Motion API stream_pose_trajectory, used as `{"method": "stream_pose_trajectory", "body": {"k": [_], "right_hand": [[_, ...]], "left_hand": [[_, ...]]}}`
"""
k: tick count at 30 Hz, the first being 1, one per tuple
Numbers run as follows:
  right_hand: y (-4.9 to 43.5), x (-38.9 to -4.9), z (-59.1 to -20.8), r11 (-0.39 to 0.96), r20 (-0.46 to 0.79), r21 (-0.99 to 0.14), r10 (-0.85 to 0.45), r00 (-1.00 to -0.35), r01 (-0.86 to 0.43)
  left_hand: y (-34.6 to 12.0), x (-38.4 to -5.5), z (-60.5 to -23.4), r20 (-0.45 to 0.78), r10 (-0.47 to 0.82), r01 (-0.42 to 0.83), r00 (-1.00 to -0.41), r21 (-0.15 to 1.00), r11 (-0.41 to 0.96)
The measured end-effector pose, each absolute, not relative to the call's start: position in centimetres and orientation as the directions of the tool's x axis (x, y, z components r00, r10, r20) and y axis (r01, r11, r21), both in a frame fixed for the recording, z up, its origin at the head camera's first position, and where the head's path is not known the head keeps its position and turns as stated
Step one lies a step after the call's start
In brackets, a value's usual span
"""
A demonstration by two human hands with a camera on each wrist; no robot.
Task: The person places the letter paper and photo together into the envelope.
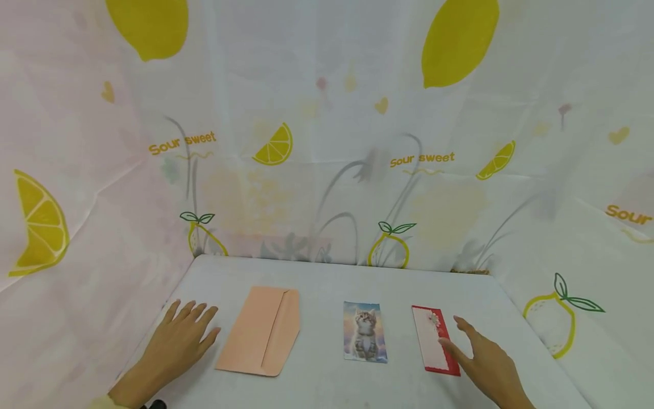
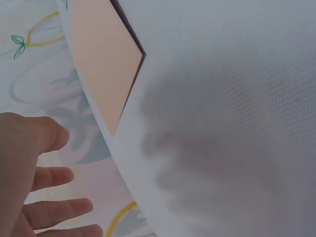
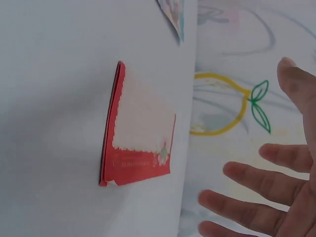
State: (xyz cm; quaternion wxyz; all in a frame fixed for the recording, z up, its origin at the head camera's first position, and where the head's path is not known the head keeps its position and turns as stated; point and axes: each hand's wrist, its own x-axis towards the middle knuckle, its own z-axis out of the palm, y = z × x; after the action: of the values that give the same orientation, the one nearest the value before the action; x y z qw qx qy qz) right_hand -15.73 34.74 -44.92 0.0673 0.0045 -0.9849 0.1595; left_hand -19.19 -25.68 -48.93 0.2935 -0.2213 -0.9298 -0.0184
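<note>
- Left hand [image 1: 186, 341]: fingers well spread, nothing held; above the surface [image 1: 319, 346], just L of the peach envelope [image 1: 252, 332].
- Right hand [image 1: 487, 363]: thumb & fingers wide apart, nothing held; in the head view thumb overlaps the red-and-white greeting card [image 1: 431, 343], but R wrist view shows clear air b/w them, so no contact.
- Kitten photo card [image 1: 365, 335] lies flat b/w envelope & greeting card, well apart from both.
- Handling, my read: all three items are thin, so pinching from above prob. slips; better to get a fingertip under an edge, then close thumb on top.
- Greeting card: R wrist view shows a layered edge, looks folded; take both layers tog., else it may flop apart.
- Photo card: single thin sheet by the look of it; hold by edges, avoid bending. Gloss vs. matte: can't tell.
- Envelope: smooth matte paper; angled flap points R, looks folded out. Steady the body w/ L, go easy on the flap crease.
- Greeting card detail: red border, pale panel w/ scalloped edge, small flower at one end.
- Surface: white covering, fine dimpled weave in L wrist view; lemon-print cloth [image 1: 317, 187] behind.
</note>
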Motion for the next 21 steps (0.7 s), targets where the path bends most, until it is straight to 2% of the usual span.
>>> {"method": "stream_pose_trajectory", "body": {"k": [4,11,21], "right_hand": [[33.6,-16.2,-45.3,0.932,0.07,-0.363,0.028,-0.997,0.0],[31.8,-16.7,-46.4,0.905,0.105,-0.425,0.024,-0.994,-0.023],[28.9,-17.3,-47.1,0.792,0.067,-0.61,-0.001,-0.998,-0.041]], "left_hand": [[-25.5,-19.2,-49.0,0.553,0.395,0.418,-0.733,-0.091,0.904],[-25.4,-19.2,-49.6,0.56,0.38,0.415,-0.737,-0.068,0.907],[-25.1,-19.3,-50.3,0.57,0.356,0.44,-0.74,0.01,0.898]]}}
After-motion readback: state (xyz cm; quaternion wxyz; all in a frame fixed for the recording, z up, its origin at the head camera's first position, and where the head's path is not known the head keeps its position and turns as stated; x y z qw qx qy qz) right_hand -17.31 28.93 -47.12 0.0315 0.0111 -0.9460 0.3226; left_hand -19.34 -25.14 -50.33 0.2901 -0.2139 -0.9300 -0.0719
